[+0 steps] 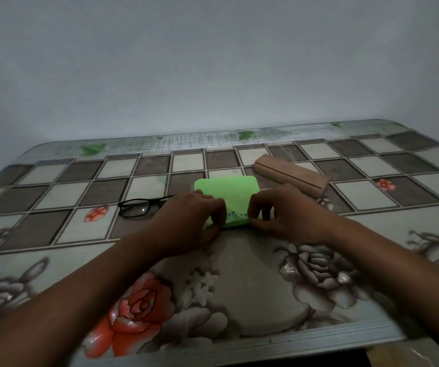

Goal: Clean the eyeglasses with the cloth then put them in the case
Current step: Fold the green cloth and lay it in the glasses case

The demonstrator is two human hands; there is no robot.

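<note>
Head view: both hands (242,217) pinch a square, smooth green cloth (229,194).

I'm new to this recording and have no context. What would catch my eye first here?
The bright green cloth glows at the middle of the table, its near edge pinched by the left hand and the right hand. Black eyeglasses lie just left of the left hand, and a closed tan case lies behind the cloth to its right.

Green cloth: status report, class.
Left grip and right grip pinch green square cloth at near edge. Black-framed eyeglasses lie left of cloth. Tan oblong case closed, behind.
</note>
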